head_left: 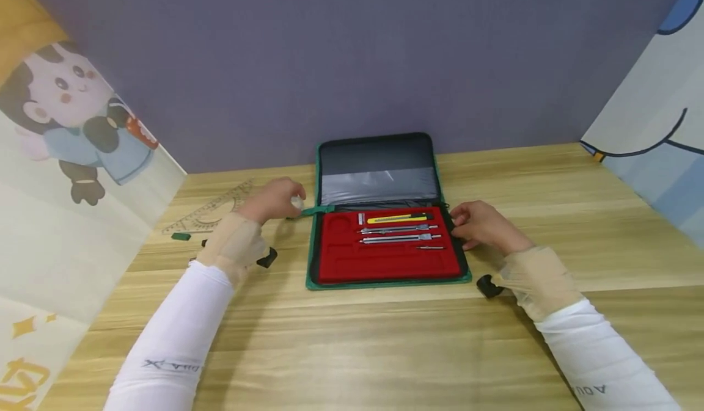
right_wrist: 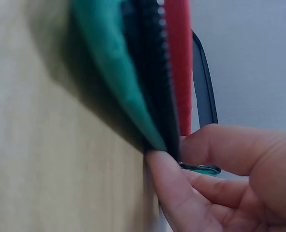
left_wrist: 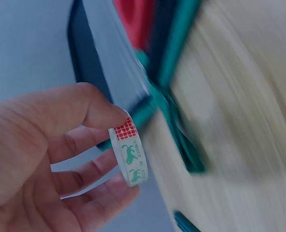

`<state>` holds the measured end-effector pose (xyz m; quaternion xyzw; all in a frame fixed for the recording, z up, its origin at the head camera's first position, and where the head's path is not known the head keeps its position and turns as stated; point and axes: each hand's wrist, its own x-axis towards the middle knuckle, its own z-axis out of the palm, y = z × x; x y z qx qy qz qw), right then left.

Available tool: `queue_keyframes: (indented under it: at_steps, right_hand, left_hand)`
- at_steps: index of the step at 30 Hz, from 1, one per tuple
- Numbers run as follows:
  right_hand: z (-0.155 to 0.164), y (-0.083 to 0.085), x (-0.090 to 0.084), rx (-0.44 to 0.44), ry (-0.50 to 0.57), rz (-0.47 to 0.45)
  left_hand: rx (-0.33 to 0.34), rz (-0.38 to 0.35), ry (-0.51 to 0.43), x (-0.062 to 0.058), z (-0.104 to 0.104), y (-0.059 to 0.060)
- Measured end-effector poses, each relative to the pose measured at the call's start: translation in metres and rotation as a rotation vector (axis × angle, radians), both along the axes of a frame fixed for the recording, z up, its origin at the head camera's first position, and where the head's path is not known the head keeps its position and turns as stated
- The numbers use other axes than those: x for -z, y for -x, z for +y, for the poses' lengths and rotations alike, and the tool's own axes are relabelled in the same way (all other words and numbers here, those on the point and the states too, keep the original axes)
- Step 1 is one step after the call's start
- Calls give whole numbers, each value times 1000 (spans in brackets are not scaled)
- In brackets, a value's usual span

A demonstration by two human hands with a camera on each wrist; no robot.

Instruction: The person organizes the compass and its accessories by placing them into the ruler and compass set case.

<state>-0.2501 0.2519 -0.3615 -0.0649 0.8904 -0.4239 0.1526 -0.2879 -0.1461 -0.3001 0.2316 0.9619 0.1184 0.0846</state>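
Note:
My left hand holds a small roll of tape between thumb and fingers; green animals and a red grid are printed round its rim. It hovers left of a green zip case, near the strap. The case lies unfolded, its lid raised at the back. With thumb and fingers, my right hand pinches the case's right edge beside the zip. In the red tray lie a yellow cutter, two metal compasses, a thin metal piece and a tiny box.
Left of the case, a clear set square lies flat on the wooden table. A small dark green block is close by it. A grey panel stands behind the table.

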Motion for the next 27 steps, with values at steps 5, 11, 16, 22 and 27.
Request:
queue_keyframes:
  at_steps: [5,11,16,22,27]
  right_hand:
    - [-1,0,0,4,6,4]
    - [-2,-1,-3,22,-22,6]
    - [-4,-2,-4,32,-20,3]
    - [-4,-2,-5,46,-20,3]
    - [-3,-2,-4,44,-31,-9]
  left_hand:
    - [51,-13,-23,-8,26,-9]
    - [135,10,9,-2,53,-13]
    - [157,10,40,10,69,-15]
    - [190,9,34,20,81,-16]
    - [192,25,64,23,83,-15]
